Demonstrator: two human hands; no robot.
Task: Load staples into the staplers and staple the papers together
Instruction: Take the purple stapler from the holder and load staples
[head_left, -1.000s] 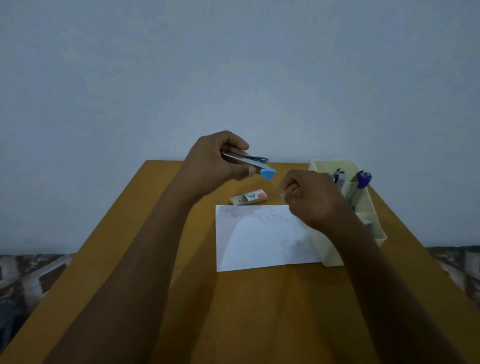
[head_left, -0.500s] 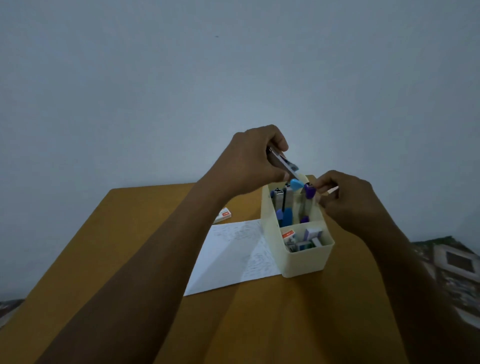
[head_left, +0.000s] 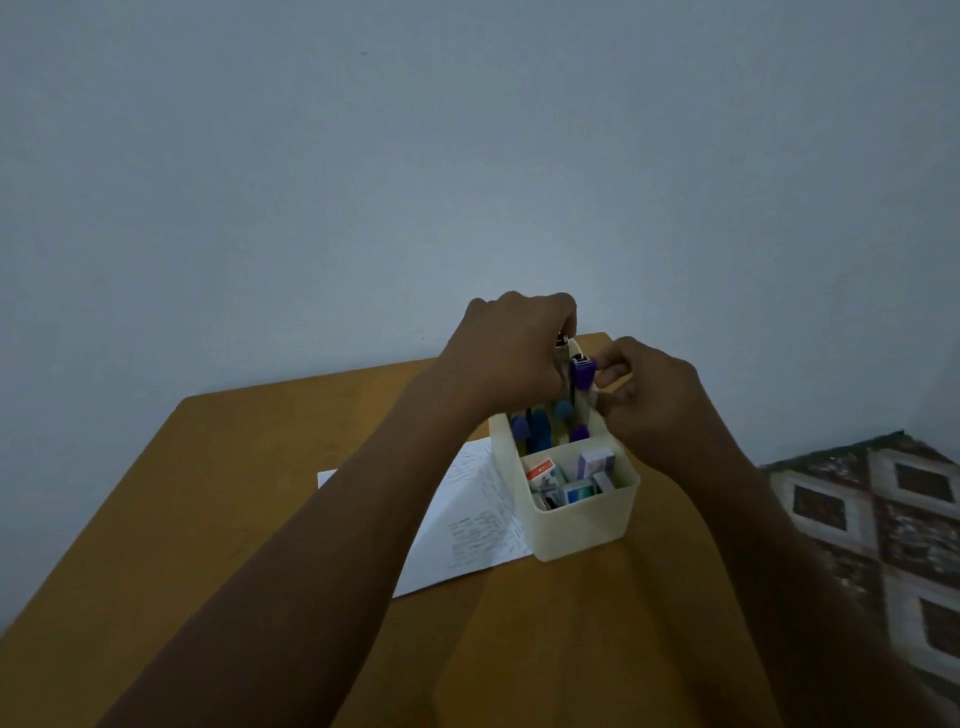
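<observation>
Gripping the blue-tipped stapler (head_left: 562, 409), the left hand (head_left: 511, 358) is holding it nose-down in the back compartment of the cream organiser (head_left: 582, 525). The right hand (head_left: 657, 400) is pinching the top of the purple stapler (head_left: 582, 370) standing just beside it. Staple boxes (head_left: 569, 480) are sitting in the front compartment, and paper (head_left: 467, 525) is lying against the organiser on the wooden table (head_left: 234, 493).

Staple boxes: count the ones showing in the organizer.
4, all in the organizer's front compartment: red-labelled box left, purple-topped box at the back, teal box in front, white box right. Others may be hidden beneath.
</observation>
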